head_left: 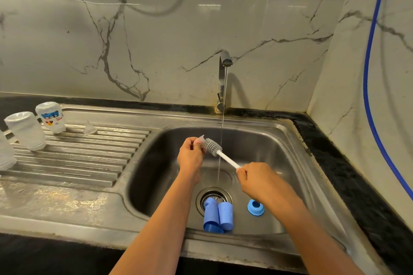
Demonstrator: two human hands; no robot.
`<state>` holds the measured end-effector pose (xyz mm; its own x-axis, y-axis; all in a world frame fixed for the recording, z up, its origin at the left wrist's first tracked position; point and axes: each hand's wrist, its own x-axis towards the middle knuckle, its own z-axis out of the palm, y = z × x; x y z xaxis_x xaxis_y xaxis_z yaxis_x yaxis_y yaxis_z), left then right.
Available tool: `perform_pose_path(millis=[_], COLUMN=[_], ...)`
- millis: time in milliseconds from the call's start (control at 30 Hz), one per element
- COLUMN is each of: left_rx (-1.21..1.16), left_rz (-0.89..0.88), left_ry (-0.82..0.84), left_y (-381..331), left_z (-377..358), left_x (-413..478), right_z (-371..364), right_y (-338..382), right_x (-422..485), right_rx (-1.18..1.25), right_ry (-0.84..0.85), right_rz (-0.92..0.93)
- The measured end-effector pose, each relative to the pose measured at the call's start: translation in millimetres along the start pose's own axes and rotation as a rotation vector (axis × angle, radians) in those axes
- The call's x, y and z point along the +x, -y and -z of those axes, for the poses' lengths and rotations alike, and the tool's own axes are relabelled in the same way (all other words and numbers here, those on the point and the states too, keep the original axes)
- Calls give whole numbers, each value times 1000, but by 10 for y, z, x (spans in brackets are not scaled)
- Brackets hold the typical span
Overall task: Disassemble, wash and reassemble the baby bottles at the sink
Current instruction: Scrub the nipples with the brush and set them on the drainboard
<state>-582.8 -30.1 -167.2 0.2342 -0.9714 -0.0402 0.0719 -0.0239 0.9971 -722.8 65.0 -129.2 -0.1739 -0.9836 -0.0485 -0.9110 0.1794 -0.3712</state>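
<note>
- Two hands over a steel sink (279, 163) (tap (222, 78) running): left hand (190, 155) pinches a clear teat (200, 139), right hand (257, 179) grips the bottle brush (214, 147).
- Marble-veined walls (156, 40), black counter (335, 163).

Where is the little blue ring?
In the head view, the blue ring lies on the floor of the sink, to the lower right of the drain and just right of the two blue caps.

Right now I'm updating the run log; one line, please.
left hand: pinches teat | right hand: grips brush | brush: against teat | tap: running
</note>
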Motion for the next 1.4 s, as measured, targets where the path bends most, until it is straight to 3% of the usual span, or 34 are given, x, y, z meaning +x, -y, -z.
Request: perform_pose_path(millis=[300,467,833,1000,1067,1400], left_rx=[-20,-93,200,48,-4,7], left_rz=[43,194,-49,151,207,102], left_ry=[56,17,89,-27,16,221], left_y=[29,50,88,111,105,72], left_z=[-91,-83,-100,-52,-74,-100], left_x=[-8,16,-8,55,55,-36], right_z=[-4,0,10,32,41,54], right_y=[-2,-25,-72,-77,-88,-148], right_x=[39,39,79,56,50,105], right_rx=[16,-2,-1,-47,-58,-34], right_ry=[-23,6,-65,26,28,-63], right_rz=[38,41,6,9,4,-46])
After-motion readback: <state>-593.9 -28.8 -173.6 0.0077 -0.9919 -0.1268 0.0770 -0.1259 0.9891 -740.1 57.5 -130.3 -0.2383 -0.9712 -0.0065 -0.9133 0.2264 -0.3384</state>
